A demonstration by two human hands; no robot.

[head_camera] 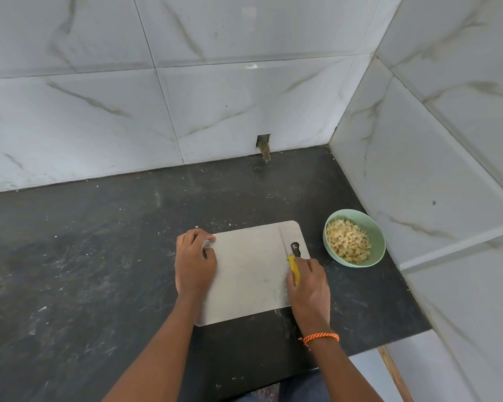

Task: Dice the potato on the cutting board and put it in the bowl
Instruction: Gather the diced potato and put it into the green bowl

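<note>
While the left hand (195, 264) curls its fingers over the far left corner of the pale cutting board (250, 274), the right hand (310, 284) grips a yellow-handled knife (293, 266) lying along the board's right edge, and the diced potato (348, 244) fills the green bowl (378, 242) just beside the board on the dark countertop (84, 256).

Cutting board (250, 271): pale grey rectangle, rounded corners, lying flat on dark counter, slightly turned; dark hanging hole near far right corner; no potato pieces visible on its surface; diced potato (348, 240): small pale yellow cubes, heaped; all inside bowl (378, 242); bowl: light green, round, upright, standing just right of board, not touching it.
</note>
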